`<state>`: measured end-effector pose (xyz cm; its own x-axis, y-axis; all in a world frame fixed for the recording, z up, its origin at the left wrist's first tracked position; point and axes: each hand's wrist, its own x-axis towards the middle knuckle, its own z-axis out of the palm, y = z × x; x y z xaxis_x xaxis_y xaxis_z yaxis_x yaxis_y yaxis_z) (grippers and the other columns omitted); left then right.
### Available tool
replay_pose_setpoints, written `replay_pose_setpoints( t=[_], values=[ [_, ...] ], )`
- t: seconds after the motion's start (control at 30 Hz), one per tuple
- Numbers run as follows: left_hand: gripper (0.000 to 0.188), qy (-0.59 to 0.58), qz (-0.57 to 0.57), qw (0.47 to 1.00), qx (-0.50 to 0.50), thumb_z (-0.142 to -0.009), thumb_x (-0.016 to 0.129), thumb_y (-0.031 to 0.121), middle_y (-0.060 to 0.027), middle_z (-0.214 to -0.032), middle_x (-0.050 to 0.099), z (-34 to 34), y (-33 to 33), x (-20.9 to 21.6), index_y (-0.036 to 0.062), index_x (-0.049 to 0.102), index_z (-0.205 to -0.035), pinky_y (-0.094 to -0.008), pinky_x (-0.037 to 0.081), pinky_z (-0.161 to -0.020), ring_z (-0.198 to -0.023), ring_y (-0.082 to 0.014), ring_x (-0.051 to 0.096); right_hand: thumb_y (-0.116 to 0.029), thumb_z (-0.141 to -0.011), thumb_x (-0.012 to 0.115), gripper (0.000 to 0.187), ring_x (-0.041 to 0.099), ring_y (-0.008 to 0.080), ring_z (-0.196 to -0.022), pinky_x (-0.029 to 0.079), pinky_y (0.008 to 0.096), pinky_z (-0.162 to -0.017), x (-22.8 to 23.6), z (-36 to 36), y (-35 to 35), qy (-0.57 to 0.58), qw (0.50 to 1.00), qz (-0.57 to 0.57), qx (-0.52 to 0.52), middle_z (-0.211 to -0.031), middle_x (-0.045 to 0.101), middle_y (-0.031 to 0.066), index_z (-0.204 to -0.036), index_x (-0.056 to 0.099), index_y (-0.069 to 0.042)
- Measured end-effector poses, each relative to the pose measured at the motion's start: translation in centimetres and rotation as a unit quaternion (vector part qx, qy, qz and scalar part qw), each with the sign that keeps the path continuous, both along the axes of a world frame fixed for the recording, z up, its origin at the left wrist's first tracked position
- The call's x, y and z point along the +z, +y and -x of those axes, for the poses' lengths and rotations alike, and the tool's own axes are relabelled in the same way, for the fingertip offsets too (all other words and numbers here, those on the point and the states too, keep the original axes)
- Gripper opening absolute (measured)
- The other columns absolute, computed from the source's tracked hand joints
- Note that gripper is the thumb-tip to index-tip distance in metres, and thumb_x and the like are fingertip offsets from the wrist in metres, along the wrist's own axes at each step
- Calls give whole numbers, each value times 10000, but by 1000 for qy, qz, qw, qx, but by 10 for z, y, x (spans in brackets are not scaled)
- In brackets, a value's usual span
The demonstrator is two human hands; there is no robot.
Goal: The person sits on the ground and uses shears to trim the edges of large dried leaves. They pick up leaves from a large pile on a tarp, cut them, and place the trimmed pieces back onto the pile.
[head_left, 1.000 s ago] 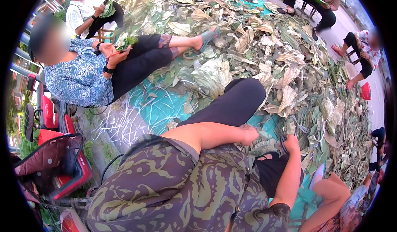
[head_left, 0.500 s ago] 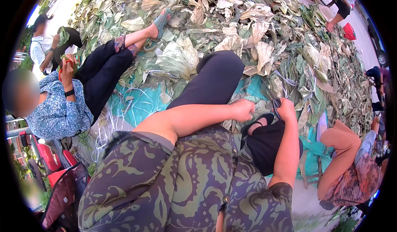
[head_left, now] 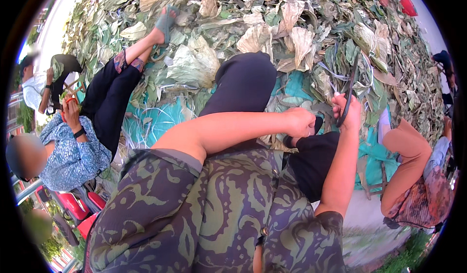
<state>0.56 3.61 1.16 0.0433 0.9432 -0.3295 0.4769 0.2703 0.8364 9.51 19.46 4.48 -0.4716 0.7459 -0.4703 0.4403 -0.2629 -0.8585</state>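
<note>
My right hand (head_left: 351, 112) is raised over the near edge of the leaf pile, its fingers wrapped round dark-handled scissors (head_left: 351, 81). Their long narrow end points away from me, up over the leaves. To the left, my left hand (head_left: 300, 122) is closed like a fist above my lap. Whatever it may hold is hidden behind the fingers. Dry, pale green and brown leaves (head_left: 301, 44) spread out beyond both hands. White string (head_left: 333, 73) lies among the leaves beside the scissors.
Teal sheeting (head_left: 155, 122) shows under the pile's near edge, strewn with white strings. At left a seated person in a blue patterned top (head_left: 73, 149) holds red-handled scissors (head_left: 67, 106). Another person (head_left: 413, 175) sits close on my right. A red vehicle (head_left: 73, 205) stands behind at left.
My right hand has moved up and slightly right, and the scissors have swung to point away from me. My left hand has shifted slightly right, still closed. The whole view has shifted.
</note>
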Motion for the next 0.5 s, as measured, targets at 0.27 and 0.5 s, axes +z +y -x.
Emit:
replay_pose_setpoints(
  t=[0.27,0.5],
  values=[
    [322,85,-17,993,-81,-720,607,188,-176,-936,580,48,19,51,19,539,-986,-402,432,-779,-914,-331,547,-246,-586,730,343,559,229,-608,435,340,-580,2,68,2,-83,942,-286,154,-648,570,112,-739,543,-2],
    [426,181,34,955,-234,-734,599,191,-181,-1049,541,54,58,8,14,480,-1103,-387,407,-849,-1010,-320,506,-211,-635,687,274,580,338,-675,449,392,-607,23,80,-1,-36,957,-268,101,-685,586,158,-730,533,-5]
  ],
)
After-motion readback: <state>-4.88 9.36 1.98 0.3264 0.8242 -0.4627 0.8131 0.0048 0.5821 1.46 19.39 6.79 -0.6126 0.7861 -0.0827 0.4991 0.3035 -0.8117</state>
